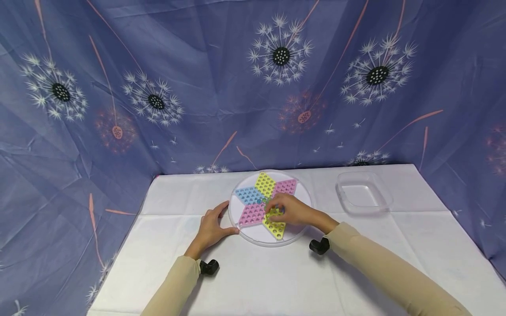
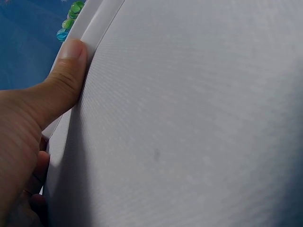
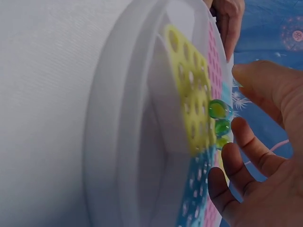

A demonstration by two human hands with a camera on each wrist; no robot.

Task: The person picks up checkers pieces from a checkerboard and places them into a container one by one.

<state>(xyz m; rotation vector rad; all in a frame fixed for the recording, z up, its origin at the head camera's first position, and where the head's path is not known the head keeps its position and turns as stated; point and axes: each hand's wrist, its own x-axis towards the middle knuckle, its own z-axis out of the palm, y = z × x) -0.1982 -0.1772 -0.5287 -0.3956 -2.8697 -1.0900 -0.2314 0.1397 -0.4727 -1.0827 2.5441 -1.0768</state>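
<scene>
A round white Chinese checkers board (image 1: 253, 233) lies on the table, its star made of yellow, pink and blue perforated points. Around its left rim, my left hand (image 1: 211, 226) spreads with the thumb at the front edge and the fingers along the side. Over the middle of the star, my right hand (image 1: 290, 208) pinches a marble between thumb and forefinger; only a green sliver of it shows in the right wrist view. Several green and blue glass marbles (image 3: 220, 109) sit in a row at the board's centre, beside the right fingertips (image 3: 241, 130).
A transparent plastic box (image 1: 387, 202) stands to the right of the board on the white-covered table (image 1: 257, 281). Behind the table hangs a blue cloth (image 1: 221, 87) with dandelion prints. A black wrist camera (image 1: 319, 246) sits below the right wrist.
</scene>
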